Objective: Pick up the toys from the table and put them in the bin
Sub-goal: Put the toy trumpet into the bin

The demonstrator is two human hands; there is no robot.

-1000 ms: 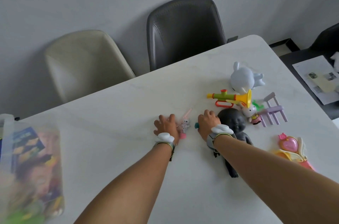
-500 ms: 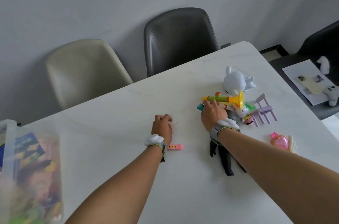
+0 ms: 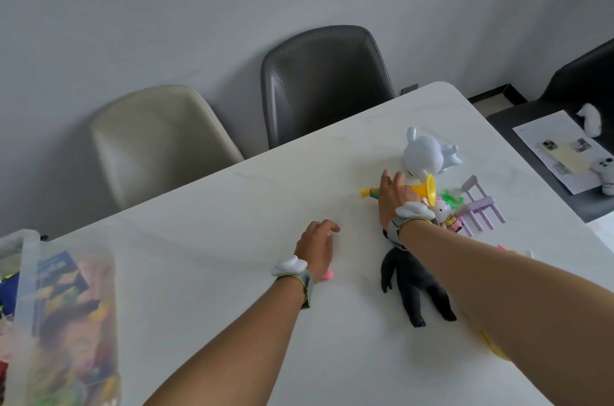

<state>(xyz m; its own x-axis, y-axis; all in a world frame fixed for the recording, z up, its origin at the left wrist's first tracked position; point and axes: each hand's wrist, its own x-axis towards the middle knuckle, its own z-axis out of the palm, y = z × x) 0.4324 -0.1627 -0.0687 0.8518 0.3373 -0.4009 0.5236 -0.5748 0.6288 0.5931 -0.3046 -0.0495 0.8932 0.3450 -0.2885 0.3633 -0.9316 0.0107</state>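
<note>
My left hand [image 3: 317, 247] rests on the white table [image 3: 206, 222], shut on a small pink toy [image 3: 327, 276]; only the toy's end shows by the wrist. My right hand [image 3: 393, 198] lies over the yellow toy trumpet [image 3: 429, 193], fingers stretched across its tube. A bit of a small teal toy [image 3: 374, 195] shows at the hand's left edge, seemingly held. A black doll [image 3: 412, 282] lies under my right forearm. The clear plastic bin [image 3: 26, 272], with several toys inside, stands at the table's left end.
Near the trumpet are a white rabbit [image 3: 427, 153], a small bunny figure [image 3: 445, 212], a purple toy chair [image 3: 481, 206] and a green piece [image 3: 451, 198]. A beige chair [image 3: 159, 139] and a dark chair [image 3: 325, 79] stand behind. At right, a black side table [image 3: 518, 119] holds paper.
My right hand moved from beside the doll's head up onto the trumpet, the teal piece travelling with it. My left hand closed over the pink toy and drew back slightly.
</note>
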